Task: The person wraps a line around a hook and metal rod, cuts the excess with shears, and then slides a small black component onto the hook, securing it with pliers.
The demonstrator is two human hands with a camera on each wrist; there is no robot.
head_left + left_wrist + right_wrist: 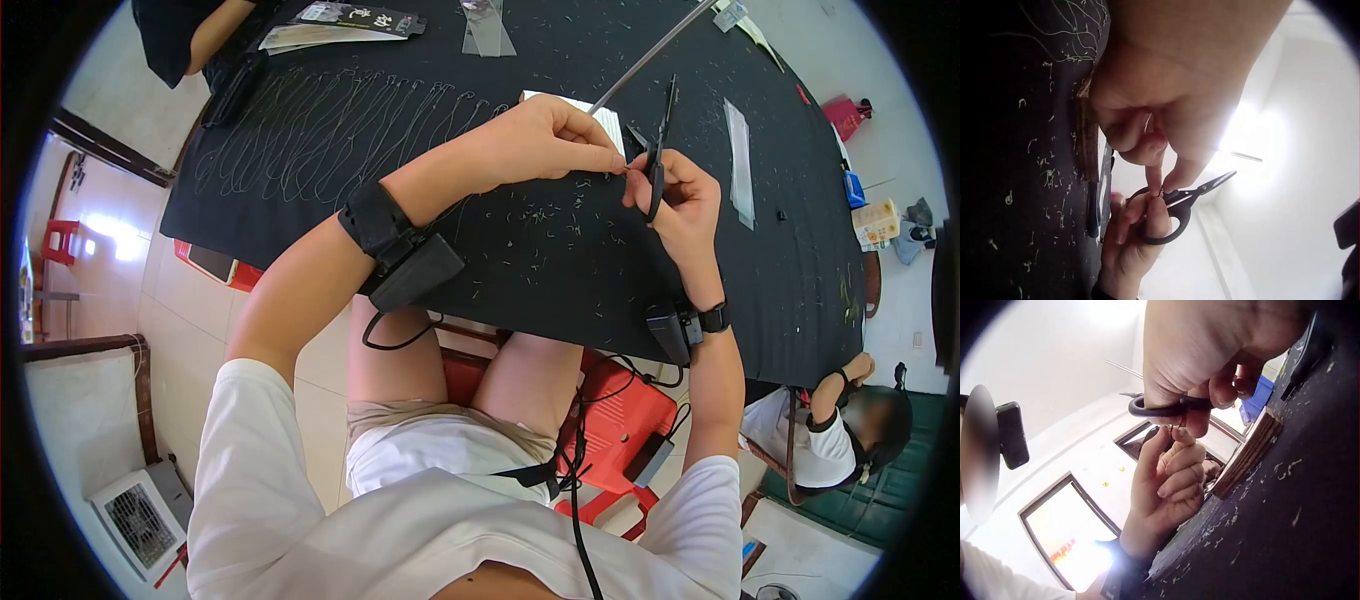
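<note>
- Presently, the bare left hand is at upper centre of the head view, thumb and forefinger pinching a tiny dark piece, too small to identify.
- The bare right hand is just to its right, fingers curled about black-handled scissors, whose blades point to the top of the head view.
- The tiny dark piece sits between the two hands' fingertips, right of upper centre, just beside the scissors. Whether the right fingertips also pinch it cannot be told.
- Black cloth covers the table across the upper half; short pale clippings lie scattered below the hands.
- Thin cord loops lie in a row at upper left.
- A white-topped block with brown layered sides lies beyond the fingertips; a slender silver rod slants from it towards the top edge.
- A long clear plastic strip lies at upper right, apart from the right hand.
- A red plastic stool stands at lower centre-right.
</note>
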